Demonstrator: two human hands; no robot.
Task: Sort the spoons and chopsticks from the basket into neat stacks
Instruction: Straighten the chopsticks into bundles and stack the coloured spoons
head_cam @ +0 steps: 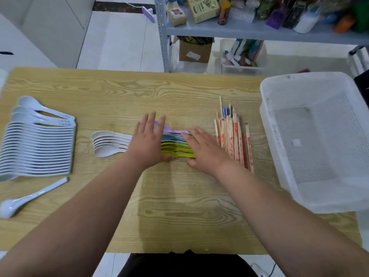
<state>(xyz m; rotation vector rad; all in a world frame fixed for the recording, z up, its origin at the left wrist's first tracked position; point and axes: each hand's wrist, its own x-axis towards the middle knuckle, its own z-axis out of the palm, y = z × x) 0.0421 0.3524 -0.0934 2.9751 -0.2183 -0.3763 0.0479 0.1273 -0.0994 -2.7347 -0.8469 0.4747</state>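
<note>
A row of coloured plastic spoons (175, 145), purple, teal and green, lies at the table's middle. My left hand (148, 139) rests flat on their bowl ends, fingers spread. My right hand (203, 148) lies flat over their handle ends. Left of my left hand sits a small stack of white plastic spoons (108, 143). A long row of white ceramic spoons (38, 140) fills the far left, with one loose ceramic spoon (30, 197) below it. Wrapped chopsticks (234, 136) lie bundled right of my right hand. The white basket (275, 136) stands at the right with nothing visible inside.
The wooden table (179, 206) has bare surface in front of my hands. Behind the table stands a grey metal shelf (259, 31) with boxes and bottles. A cardboard box (194, 50) and a small white crate (242, 56) sit on the floor under it.
</note>
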